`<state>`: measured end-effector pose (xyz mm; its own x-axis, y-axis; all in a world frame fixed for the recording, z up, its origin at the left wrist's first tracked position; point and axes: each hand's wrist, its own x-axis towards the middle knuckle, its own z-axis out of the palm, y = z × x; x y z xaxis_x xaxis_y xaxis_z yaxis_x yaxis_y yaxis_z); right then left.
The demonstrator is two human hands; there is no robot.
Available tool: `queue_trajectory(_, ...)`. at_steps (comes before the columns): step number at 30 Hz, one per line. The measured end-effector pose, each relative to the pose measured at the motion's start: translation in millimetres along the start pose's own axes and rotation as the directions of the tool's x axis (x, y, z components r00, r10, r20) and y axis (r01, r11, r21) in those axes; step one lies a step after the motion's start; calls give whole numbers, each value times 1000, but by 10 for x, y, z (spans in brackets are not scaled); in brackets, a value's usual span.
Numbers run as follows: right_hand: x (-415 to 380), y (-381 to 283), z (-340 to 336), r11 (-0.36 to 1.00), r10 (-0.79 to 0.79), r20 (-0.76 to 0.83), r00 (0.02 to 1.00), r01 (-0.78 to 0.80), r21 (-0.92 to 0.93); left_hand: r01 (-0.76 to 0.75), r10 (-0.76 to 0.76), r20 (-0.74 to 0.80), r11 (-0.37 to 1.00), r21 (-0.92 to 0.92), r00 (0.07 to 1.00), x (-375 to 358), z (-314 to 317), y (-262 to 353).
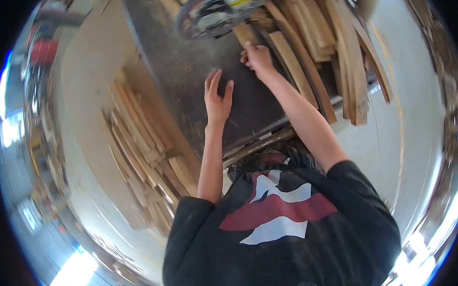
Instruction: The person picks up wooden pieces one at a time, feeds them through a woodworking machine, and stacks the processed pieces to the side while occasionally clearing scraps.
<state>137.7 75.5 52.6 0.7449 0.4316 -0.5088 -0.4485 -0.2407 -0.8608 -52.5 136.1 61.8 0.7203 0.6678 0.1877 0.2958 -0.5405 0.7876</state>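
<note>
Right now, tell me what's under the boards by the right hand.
The boards by the right hand lie over the dark tabletop, which shows alongside; whatever they directly cover is hidden.

Bare hands point(218, 107) point(259, 60), dark tabletop point(253, 109), wooden planks point(293, 62) alongside

A blurred round object point(217, 15), cut off at top centre, defies my distant view as the right hand point(259, 58) partly covers a board point(243, 33).
</note>
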Motion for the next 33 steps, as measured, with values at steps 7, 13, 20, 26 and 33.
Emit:
queue_trajectory(7, 255, 227, -212, 999, -24, 191, 981, 18, 30, 166, -97, -386, 974, 151, 918, -1558, -880, -196)
queue_trajectory(13, 338, 172, -136, 996, 71, 228, 971, -80, 34, 521, -233, -631, 792, 318, 740, -2712, -1393, -196)
queue_trajectory(20, 774, 91, 234, 997, 66, 156, 986, -71, 26, 698, -342, -635, 540, 471, 693, -3369, -1322, 8)
queue_trajectory(26, 859, -145, 504, 954, -120, 69, 990, 135, -268, 702, -511, -599, 701, 126, 617, -3495, -1317, -150)
queue_trajectory(33, 160, 139, 294, 842, -366, 356, 860, 468, -266, 379, -827, -174, 419, -825, 535, -3254, -1038, 179)
